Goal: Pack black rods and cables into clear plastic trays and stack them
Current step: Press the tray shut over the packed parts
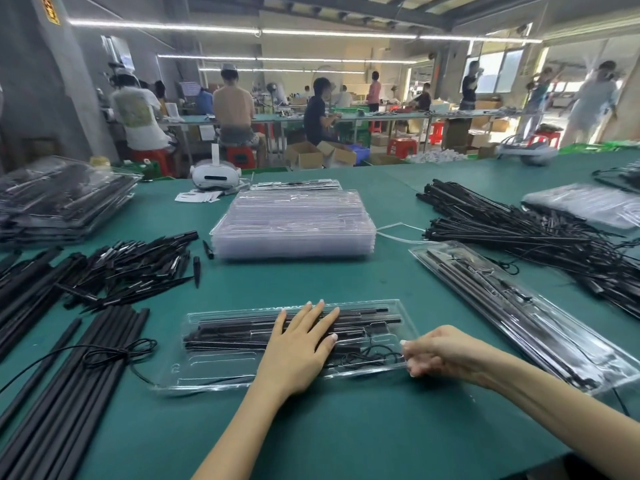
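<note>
1 clear plastic tray (221, 367) lies on the green table (346, 427), black rods (242, 336) and coiled cable (367, 356) inside | left hand (298, 348) flat, fingers spread, on the rods | right hand (440, 351) pinches the tray's right rim | risk: lifting tilts the tray, spilling cable toward packed tray (519, 313).

left hand (300, 344): flat, fingers spread | right hand (438, 351): curled, pinching grip

Black rods (239, 332) in a clear tray (207, 372) — green table (346, 427), red stools (401, 147).
</note>
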